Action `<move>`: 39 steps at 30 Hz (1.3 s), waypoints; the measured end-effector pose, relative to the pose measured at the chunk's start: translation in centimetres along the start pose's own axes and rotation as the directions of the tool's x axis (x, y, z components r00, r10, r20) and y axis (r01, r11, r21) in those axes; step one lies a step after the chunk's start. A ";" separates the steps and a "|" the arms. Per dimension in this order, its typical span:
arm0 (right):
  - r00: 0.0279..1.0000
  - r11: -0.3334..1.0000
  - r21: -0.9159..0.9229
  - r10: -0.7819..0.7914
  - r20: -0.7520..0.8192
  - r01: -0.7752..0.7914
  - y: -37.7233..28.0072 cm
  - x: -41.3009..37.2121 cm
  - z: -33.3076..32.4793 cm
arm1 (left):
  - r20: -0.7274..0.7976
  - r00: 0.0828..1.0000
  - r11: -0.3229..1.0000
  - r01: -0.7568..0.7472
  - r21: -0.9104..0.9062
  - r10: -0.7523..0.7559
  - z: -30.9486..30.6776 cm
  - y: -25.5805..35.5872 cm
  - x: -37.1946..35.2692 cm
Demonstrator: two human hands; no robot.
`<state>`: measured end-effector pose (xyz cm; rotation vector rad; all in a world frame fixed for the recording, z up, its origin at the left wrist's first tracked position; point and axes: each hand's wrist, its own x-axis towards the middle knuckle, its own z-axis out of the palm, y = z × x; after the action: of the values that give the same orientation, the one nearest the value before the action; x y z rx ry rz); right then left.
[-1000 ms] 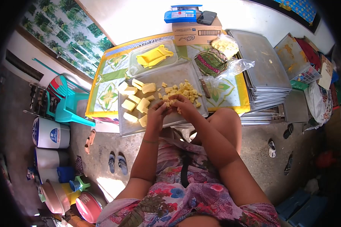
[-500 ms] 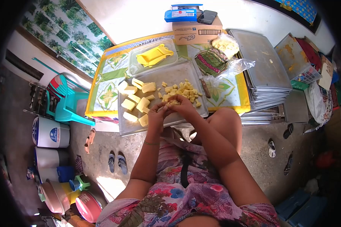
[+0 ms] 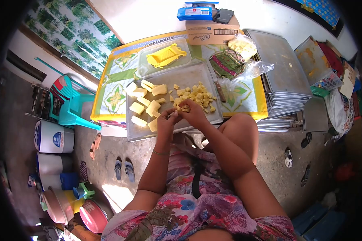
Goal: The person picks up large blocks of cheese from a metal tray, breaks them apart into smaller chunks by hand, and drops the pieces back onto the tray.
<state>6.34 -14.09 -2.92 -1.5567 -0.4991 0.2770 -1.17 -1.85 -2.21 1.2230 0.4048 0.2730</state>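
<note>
My left hand (image 3: 167, 120) and my right hand (image 3: 193, 115) meet at the fingertips above the near edge of a metal tray (image 3: 189, 74). Both are closed in a pinch; what lies between the fingers is mostly hidden. Right beyond them is a heap of small pale-yellow cubes (image 3: 199, 95), some partly covered by the right fingers. Larger pale-yellow blocks (image 3: 137, 108), dough-like in look, lie on the tray's left side, close to my left hand. A knife (image 3: 220, 92) with a brown handle rests along the tray's right edge.
Behind the tray, a clear plastic container (image 3: 185, 64) holds a yellow folded item (image 3: 167, 55). A green patterned cloth (image 3: 227, 64), plastic bag (image 3: 242, 46) and cardboard box (image 3: 211, 33) with a phone (image 3: 223, 16) stand farther back. Stacked metal trays (image 3: 277, 60) are at right, a teal chair (image 3: 74, 105) at left.
The fingers stay pinched together and have shifted only slightly at the near side of the heap. The whole view has moved a little; the blocks and knife keep their places.
</note>
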 end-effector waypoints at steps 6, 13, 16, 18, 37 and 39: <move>0.985 0.928 0.347 0.085 0.147 -0.132 -0.1 0.2 -0.5 | 0.037 0.999 0.998 0.002 0.059 -0.004 -0.5 0.5 0.3; 0.941 0.850 0.425 0.216 0.260 -0.312 -1.1 3.9 -2.1 | 0.039 0.994 0.974 -0.105 0.200 0.099 0.1 2.0 2.9; 0.979 0.971 0.206 0.084 0.187 -0.123 -1.2 6.3 -2.6 | 0.084 0.986 0.908 -0.164 0.385 0.142 0.3 2.5 5.6; 0.995 0.996 -0.051 -0.074 0.064 0.077 -1.0 7.8 -3.1 | 0.153 0.973 0.832 -0.229 0.505 0.175 0.1 2.0 8.2; 0.974 0.960 -0.244 -0.176 -0.143 0.138 1.3 8.2 -5.1 | 0.473 0.881 -0.059 -0.471 0.880 0.022 1.2 0.9 13.9; 0.971 0.957 -0.254 -0.182 -0.153 0.139 1.1 8.0 -5.2 | 0.526 0.848 -0.043 -0.524 0.851 0.072 1.0 1.3 13.2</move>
<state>15.86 -14.86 -2.69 -1.7470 -0.5329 -0.0492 11.16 3.17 -2.76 2.8480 -0.1226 0.1098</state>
